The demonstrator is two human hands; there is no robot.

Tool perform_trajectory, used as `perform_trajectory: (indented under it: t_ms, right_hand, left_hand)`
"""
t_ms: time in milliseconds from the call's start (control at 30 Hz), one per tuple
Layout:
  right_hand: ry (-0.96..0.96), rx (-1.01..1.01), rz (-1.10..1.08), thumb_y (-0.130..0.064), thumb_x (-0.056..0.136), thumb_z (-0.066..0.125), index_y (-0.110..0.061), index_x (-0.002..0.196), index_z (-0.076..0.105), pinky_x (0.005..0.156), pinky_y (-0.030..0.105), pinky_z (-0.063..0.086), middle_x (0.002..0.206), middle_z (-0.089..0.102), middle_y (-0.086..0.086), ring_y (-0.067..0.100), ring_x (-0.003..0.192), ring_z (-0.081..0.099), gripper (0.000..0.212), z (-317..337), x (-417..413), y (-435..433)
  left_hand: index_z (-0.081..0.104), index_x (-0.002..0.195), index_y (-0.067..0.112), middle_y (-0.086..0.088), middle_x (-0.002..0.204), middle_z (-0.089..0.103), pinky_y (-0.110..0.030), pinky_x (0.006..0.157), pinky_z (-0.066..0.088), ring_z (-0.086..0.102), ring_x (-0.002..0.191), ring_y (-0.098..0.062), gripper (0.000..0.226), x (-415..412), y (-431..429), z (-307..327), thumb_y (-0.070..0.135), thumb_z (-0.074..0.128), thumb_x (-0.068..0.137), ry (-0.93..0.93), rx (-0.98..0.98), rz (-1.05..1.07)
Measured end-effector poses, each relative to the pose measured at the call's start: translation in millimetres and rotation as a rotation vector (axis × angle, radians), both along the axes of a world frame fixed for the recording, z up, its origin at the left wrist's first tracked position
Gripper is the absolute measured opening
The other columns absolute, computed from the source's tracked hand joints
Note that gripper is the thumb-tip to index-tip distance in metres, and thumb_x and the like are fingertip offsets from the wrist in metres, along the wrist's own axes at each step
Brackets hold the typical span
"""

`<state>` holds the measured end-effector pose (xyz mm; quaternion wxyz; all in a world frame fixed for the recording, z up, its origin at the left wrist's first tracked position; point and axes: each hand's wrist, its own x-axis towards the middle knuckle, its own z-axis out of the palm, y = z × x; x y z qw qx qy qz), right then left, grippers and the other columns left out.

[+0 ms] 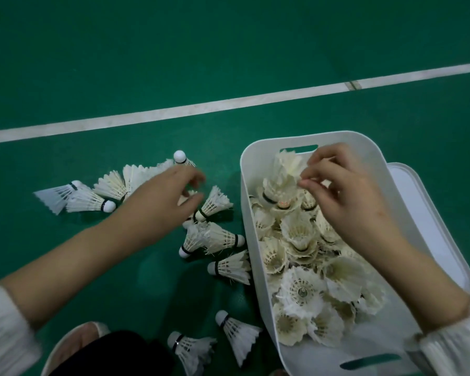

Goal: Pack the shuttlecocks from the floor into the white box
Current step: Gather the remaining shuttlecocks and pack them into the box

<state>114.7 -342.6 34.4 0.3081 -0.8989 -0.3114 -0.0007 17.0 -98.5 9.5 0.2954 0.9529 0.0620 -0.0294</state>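
The white box [245, 191] stands on the green floor at the right, holding several feather shuttlecocks [300, 291]. My right hand [345, 185] is over its far end and pinches the feather rim of the topmost shuttlecock [285, 172]. Left of the box, several shuttlecocks lie loose on the floor: a cluster [103, 195], one by my fingers [215, 204], others [209, 240] beside the box wall. My left hand [163, 194] reaches over this pile, blurred, with finger and thumb curved around white feathers [186, 194]. Whether it grips them is unclear.
A white lid [423, 207] lies behind the box on the right. A white court line [228, 101] crosses the floor beyond. My light slipper [76, 340] and dark trouser leg [114, 354] are at the bottom left, with two shuttlecocks [238, 332] beside them.
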Motion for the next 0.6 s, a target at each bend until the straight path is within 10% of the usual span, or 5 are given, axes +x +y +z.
perform_trajectory:
  t_ms: [167, 500, 600]
  right_hand:
    - [-0.083, -0.233, 0.148, -0.014, 0.086, 0.062, -0.011, 0.086, 0.066, 0.070, 0.031, 0.047, 0.086, 0.063, 0.000, 0.020, 0.082, 0.052, 0.006, -36, -12, 10]
    - [0.038, -0.527, 0.267, 0.002, 0.086, 0.043, -0.013, 0.104, 0.060, 0.069, 0.020, 0.020, 0.100, 0.058, -0.002, 0.011, 0.086, 0.028, 0.029, -78, -21, 34]
    - [0.096, -0.524, 0.269, -0.008, 0.091, 0.043, -0.017, 0.111, 0.058, 0.082, 0.022, 0.033, 0.110, 0.056, -0.003, 0.011, 0.096, 0.035, 0.027, -68, -22, 33]
  left_hand:
    - [0.050, 0.116, 0.023, 0.005, 0.112, 0.052, -0.030, 0.082, 0.044, 0.053, 0.101, -0.014, 0.028, -16, 2, -56, 0.030, 0.053, 0.089, 0.273, 0.138, -0.051]
    - [0.050, 0.117, 0.021, 0.001, 0.116, 0.050, -0.034, 0.084, 0.044, 0.050, 0.106, -0.018, 0.030, -18, -1, -80, 0.029, 0.053, 0.088, 0.297, 0.177, -0.112]
    - [0.052, 0.113, 0.021, 0.002, 0.113, 0.052, -0.032, 0.081, 0.044, 0.051, 0.102, -0.017, 0.026, -22, 5, -79, 0.029, 0.052, 0.089, 0.276, 0.172, -0.118]
